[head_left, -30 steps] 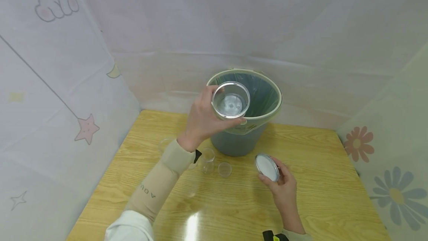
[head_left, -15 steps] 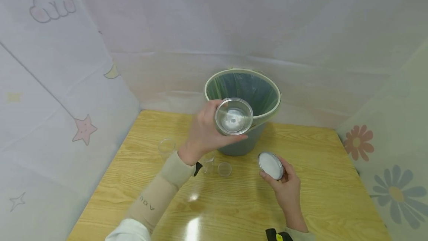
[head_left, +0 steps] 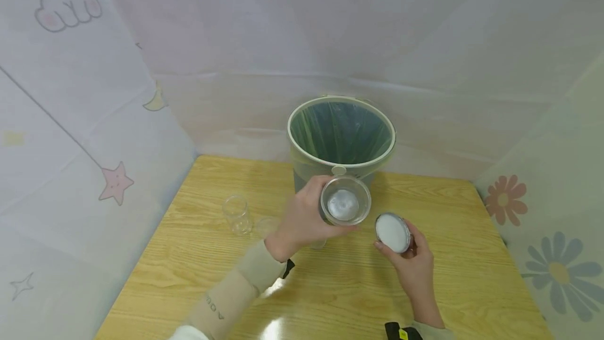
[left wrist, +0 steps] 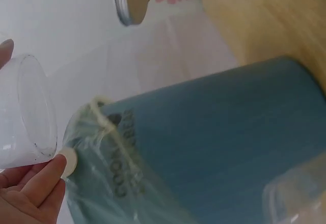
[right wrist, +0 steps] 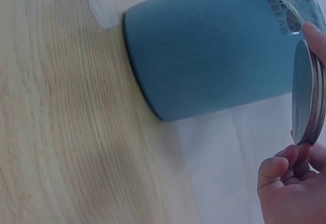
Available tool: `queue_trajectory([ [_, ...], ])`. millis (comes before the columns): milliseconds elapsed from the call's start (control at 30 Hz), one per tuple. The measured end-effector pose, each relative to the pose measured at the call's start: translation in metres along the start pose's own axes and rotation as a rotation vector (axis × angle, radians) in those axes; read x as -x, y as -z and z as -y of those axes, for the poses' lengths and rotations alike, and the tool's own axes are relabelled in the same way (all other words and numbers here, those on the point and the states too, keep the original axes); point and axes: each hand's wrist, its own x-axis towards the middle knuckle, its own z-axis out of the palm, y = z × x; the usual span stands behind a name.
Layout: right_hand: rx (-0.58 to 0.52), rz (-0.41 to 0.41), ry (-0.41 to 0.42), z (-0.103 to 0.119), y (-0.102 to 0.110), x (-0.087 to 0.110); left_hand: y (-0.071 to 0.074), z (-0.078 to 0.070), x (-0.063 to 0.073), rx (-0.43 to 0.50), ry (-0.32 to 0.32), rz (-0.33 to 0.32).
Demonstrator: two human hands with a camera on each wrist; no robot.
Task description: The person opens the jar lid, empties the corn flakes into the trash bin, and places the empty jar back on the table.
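Note:
My left hand (head_left: 302, 219) grips a clear plastic jar (head_left: 346, 201), fingers behind its side and thumb beneath. The jar's open mouth faces the head camera, and only its clear bottom shows inside. To the right and slightly lower, my right hand (head_left: 415, 272) pinches a round silver lid (head_left: 393, 232) by its edge, the white inner face turned up toward me. In the right wrist view the lid (right wrist: 304, 91) stands nearly on edge, with its ridged metal rim showing. Jar and lid are apart, both held above the table.
A blue-grey bin (left wrist: 219, 132) lined with a translucent bag stands behind my hands, its cream rim (head_left: 394, 135) uncovered. On the wooden table (head_left: 462, 256) at left stands another clear jar (head_left: 237, 216), beside a clear round piece (head_left: 266, 226). Patterned sheets hang around three sides.
My left hand has brought the jar down and right, from over the bin's rim to in front of the bin, nearer the lid. The right hand has shifted slightly right with the lid.

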Motion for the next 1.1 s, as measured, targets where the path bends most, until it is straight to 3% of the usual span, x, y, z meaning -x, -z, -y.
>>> queue_trajectory([
  [233, 0.104, -0.015, 0.000, -0.009, 0.005, -0.003, -0.029, 0.004, 0.026, 0.049, 0.052, 0.114],
  [533, 0.222, -0.036, 0.028, -0.016, 0.012, -0.009, -0.056, 0.018, 0.053, 0.063, 0.234, 0.235],
  [667, 0.256, -0.043, 0.026, -0.021, 0.015, -0.012, -0.068, 0.023, 0.062, 0.084, 0.274, 0.259],
  [900, 0.298, -0.007, 0.026, -0.029, 0.014, -0.017, -0.090, 0.031, 0.078, -0.020, 0.372, 0.338],
  [1100, 0.366, 0.029, 0.002, -0.045, 0.012, -0.023, -0.109, 0.044, 0.091, -0.029, 0.391, 0.340],
])
